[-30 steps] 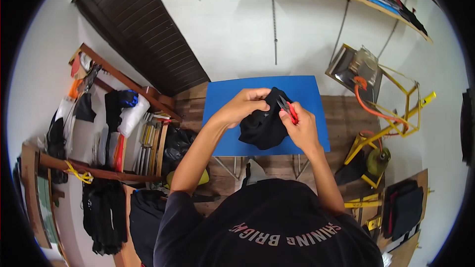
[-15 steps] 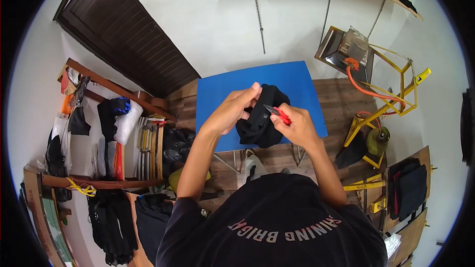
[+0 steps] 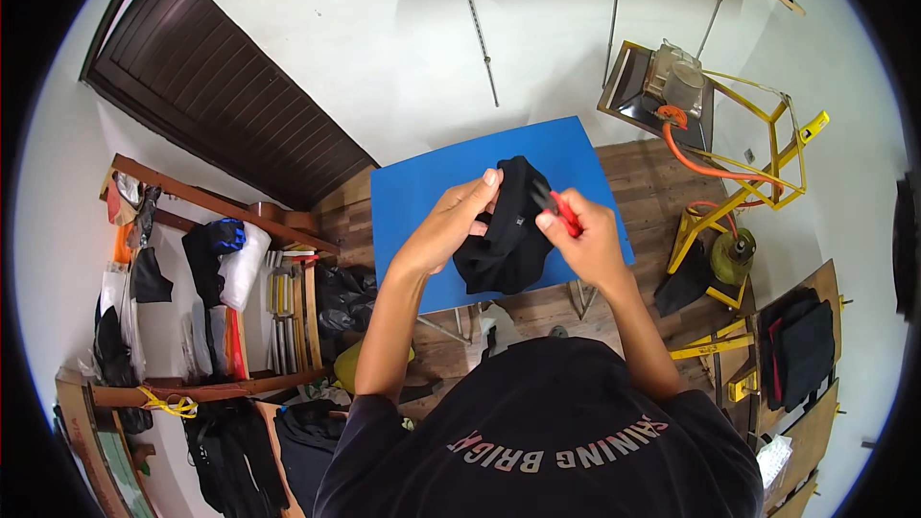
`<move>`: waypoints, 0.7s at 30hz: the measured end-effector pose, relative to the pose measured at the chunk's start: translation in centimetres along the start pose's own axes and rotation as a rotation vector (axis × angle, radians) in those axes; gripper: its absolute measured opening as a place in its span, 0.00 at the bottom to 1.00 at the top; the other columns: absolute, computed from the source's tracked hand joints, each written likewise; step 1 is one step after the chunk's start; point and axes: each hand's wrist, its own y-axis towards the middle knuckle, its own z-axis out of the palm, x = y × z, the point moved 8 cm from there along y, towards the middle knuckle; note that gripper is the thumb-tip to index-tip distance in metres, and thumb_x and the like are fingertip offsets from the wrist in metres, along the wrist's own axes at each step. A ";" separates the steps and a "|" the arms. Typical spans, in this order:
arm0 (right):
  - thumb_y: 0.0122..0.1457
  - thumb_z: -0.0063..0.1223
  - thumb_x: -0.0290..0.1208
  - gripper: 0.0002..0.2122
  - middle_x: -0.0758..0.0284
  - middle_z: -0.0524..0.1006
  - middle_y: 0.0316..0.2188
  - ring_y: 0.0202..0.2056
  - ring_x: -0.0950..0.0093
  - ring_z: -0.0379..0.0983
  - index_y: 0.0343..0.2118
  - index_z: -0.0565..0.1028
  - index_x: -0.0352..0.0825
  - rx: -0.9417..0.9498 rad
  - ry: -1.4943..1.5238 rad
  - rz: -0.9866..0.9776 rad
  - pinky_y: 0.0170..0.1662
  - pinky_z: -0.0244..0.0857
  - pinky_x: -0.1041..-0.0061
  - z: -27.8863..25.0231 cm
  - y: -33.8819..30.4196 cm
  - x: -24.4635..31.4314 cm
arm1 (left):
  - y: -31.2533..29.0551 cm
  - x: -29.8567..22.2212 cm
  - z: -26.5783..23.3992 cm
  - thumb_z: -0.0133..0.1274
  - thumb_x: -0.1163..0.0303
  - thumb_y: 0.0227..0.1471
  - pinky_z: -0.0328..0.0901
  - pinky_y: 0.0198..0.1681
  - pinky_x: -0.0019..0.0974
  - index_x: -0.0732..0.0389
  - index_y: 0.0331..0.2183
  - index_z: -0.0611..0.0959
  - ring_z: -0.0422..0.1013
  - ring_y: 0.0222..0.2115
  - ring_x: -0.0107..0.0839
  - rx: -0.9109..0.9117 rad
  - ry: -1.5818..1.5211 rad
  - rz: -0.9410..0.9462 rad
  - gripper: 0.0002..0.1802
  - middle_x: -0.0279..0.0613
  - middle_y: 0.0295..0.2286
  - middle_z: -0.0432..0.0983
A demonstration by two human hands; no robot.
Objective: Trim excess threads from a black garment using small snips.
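A black fabric piece (image 3: 499, 254), with a thick folded band and a small light mark on it, hangs bunched above the blue table (image 3: 417, 187). My left hand (image 3: 451, 225) grips the band from its left side, thumb up and fingers partly hidden inside the cloth. In my right hand (image 3: 593, 247) are small red-handled snips (image 3: 566, 216), their dark tips pointing up and left at the band's right edge. Motion blurs the tips, so I cannot tell whether they touch the cloth.
Wooden shelving (image 3: 206, 388) with cloth and frames stands at left, near a dark door (image 3: 230, 86). On the right are a yellow metal frame (image 3: 734, 201), an orange hose (image 3: 705, 168), a green gas cylinder (image 3: 734, 257) and hanging dark cloths (image 3: 801, 355).
My right hand has drawn the snips slightly right, away from the small mark toward the band's edge. The left hand keeps its hold. The whole view has shifted a little.
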 end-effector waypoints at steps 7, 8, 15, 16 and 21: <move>0.56 0.59 0.29 0.08 0.80 0.63 0.19 0.23 0.89 0.54 0.26 0.72 0.34 -0.074 0.320 0.224 0.26 0.50 0.86 2.7 1.9 -2.8 | 0.9 -0.4 0.1 0.42 0.49 0.62 0.62 0.37 0.29 0.69 0.44 0.76 0.62 0.34 0.19 -0.010 0.106 0.202 0.29 0.31 0.30 0.68; 0.56 0.59 0.29 0.08 0.80 0.63 0.19 0.23 0.89 0.54 0.26 0.72 0.34 -0.070 0.309 0.228 0.26 0.50 0.86 2.9 2.1 -2.9 | 1.4 0.0 -0.1 0.46 0.57 0.61 0.62 0.35 0.27 0.70 0.43 0.76 0.62 0.32 0.17 0.000 0.082 0.260 0.23 0.30 0.29 0.68; 0.55 0.59 0.29 0.07 0.80 0.65 0.19 0.21 0.89 0.58 0.25 0.72 0.34 0.067 0.383 0.343 0.25 0.50 0.86 4.4 4.3 -3.1 | 1.9 2.3 -3.1 0.56 0.71 0.55 0.57 0.24 0.23 0.67 0.36 0.77 0.60 0.23 0.12 -0.008 0.022 0.337 0.10 0.23 0.24 0.66; 0.55 0.59 0.29 0.08 0.80 0.65 0.19 0.21 0.89 0.58 0.25 0.72 0.34 0.113 0.371 0.364 0.25 0.50 0.86 4.9 4.4 -3.5 | 1.9 2.9 -3.2 0.54 0.73 0.56 0.61 0.33 0.21 0.65 0.40 0.79 0.64 0.28 0.12 0.054 0.009 0.251 0.09 0.24 0.28 0.73; 0.55 0.60 0.33 0.10 0.80 0.61 0.18 0.22 0.88 0.54 0.23 0.71 0.36 0.253 0.147 0.289 0.25 0.49 0.83 5.3 5.5 -2.8 | 1.9 3.4 -4.2 0.52 0.75 0.55 0.61 0.35 0.20 0.65 0.44 0.78 0.63 0.31 0.12 0.102 -0.072 0.245 0.13 0.25 0.32 0.72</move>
